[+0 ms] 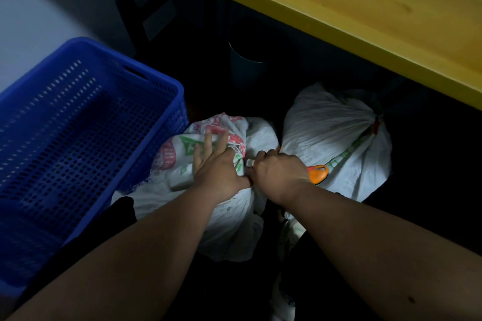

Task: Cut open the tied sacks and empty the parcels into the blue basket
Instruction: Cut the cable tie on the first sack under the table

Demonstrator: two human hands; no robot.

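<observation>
Working at the tied neck of a printed sack on a dark floor, beside a blue basket.

At the left stands the blue basket (pixel 78 122), slotted along its walls, its near right corner close against the printed sack (pixel 229 216), a white one with red and green print. The left hand (pixel 216 164) lies on top of this sack with fingers straight and spread, pressing the bunched cloth flat. Just right of it, almost touching, the right hand (pixel 279 172) is curled into a fist round an orange-handled cutter (pixel 318 174), whose end shows past the wrist; its blade is hidden. Further right a second sack (pixel 326 122) sits tied at its neck, under the edge of a yellow table (pixel 339 8).
</observation>
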